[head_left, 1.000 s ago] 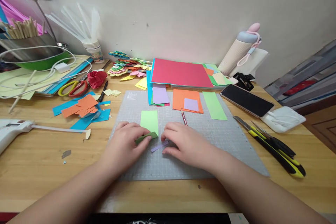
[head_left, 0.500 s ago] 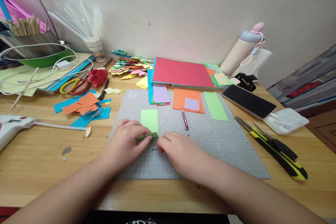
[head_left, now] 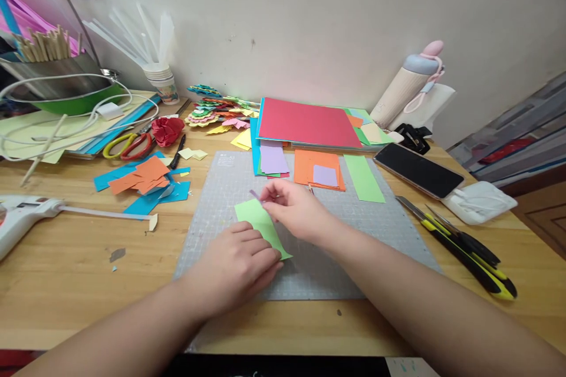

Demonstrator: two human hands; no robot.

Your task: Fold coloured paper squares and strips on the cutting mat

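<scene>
A light green paper strip lies slanted on the grey cutting mat. My left hand rests over its lower left part, fingers together and closed on the paper near the lower end; the thumb is mostly hidden. Above the strip's upper end, my right hand pinches a narrow purple paper strip, whose far tip sticks out to the left of the fingertips. Behind the right hand, a pencil is almost wholly covered.
Orange paper squares, purple paper pieces and another green strip lie along the mat's back. On the right are a utility knife and a phone. Scissors, paper scraps and a glue gun are left.
The green strip's folded-up near end has come down, and the strip has turned aslant. My right hand has picked up the purple strip and moved it up and away. My left hand has shifted right.
</scene>
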